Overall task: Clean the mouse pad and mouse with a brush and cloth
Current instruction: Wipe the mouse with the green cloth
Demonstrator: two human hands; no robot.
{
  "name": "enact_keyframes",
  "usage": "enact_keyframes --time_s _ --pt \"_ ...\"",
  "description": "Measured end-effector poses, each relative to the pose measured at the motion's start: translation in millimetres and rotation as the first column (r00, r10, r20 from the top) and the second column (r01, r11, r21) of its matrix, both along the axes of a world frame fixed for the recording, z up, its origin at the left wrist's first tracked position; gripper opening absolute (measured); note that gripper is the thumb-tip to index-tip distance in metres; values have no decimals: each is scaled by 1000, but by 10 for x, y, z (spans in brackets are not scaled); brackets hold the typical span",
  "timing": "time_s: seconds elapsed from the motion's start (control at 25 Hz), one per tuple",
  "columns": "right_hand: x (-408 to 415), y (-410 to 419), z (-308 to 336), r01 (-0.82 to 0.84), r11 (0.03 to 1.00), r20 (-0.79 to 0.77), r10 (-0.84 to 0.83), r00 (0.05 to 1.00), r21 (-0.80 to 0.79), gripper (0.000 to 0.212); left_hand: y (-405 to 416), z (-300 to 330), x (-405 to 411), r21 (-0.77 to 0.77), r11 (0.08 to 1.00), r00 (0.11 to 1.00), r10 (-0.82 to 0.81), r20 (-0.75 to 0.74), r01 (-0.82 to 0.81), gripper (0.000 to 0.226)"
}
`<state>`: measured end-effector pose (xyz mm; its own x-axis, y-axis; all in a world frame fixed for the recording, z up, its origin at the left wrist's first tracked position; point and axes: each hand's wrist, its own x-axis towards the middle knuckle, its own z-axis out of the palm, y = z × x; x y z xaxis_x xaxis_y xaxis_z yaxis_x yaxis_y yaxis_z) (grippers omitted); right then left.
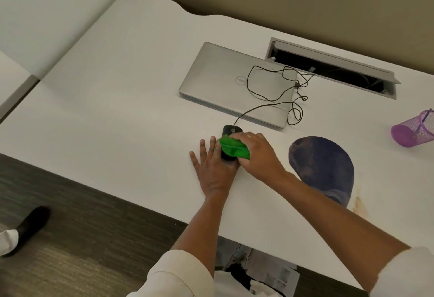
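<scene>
Mouse (231,132), black and corded, sits on the white desk (117,120) just in front of the closed Dell laptop (234,83), its cable (272,85) looping back over the lid. The left hand (212,167) lies flat beside it, fingers straight and spread, the palm's edge braced against the mouse's near side. The right hand (256,153) curls round a green cloth (233,148) and presses it down on the mouse's back.

That mouse looks light and slick-shelled, so it would likely skate under a rub; pinning it from the side, as the flat hand does, seems the sensible hold. The cloth is soft, bunches easily, and wants a full-fisted grip. The cable could snag or tug if the mouse is pulled far.

Off to the right, well apart, lies the dark blue mouse pad (324,165), thin and floppy by the look of it, partly under the right forearm. No brush that I can spot. A purple mesh cup (413,130) lies tipped at the desk's right edge, a cable hatch (328,66) stands open behind the laptop, and the floor is dark carpet (82,214).
</scene>
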<state>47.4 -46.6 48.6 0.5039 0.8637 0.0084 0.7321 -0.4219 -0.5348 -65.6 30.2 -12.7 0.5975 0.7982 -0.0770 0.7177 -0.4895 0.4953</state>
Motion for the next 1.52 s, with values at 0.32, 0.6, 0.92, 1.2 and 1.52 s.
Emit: enact_keyframes --time_s 0.32,0.6,0.92,1.2,1.52 --pt "553 183 97 239 971 -41 -238 970 27 58 4 -20 -20 10 1000 999 -18 -28 19 93" --pt "-72 181 -30 275 961 -73 -274 959 16 60 -4 -1 -9 18 1000 1000 -6 -11 6 98" --pt "432 108 269 384 914 -149 -365 919 131 54 1 -8 3 9 1000 999 1 -39 0 87" --pt "826 -114 175 414 909 -66 -411 909 52 59 -4 -6 -7 5 1000 1000 -5 -28 5 87" --pt "617 -80 -59 188 961 74 -176 982 -201 68 5 -13 -11 -18 1000 1000 -17 -3 17 86"
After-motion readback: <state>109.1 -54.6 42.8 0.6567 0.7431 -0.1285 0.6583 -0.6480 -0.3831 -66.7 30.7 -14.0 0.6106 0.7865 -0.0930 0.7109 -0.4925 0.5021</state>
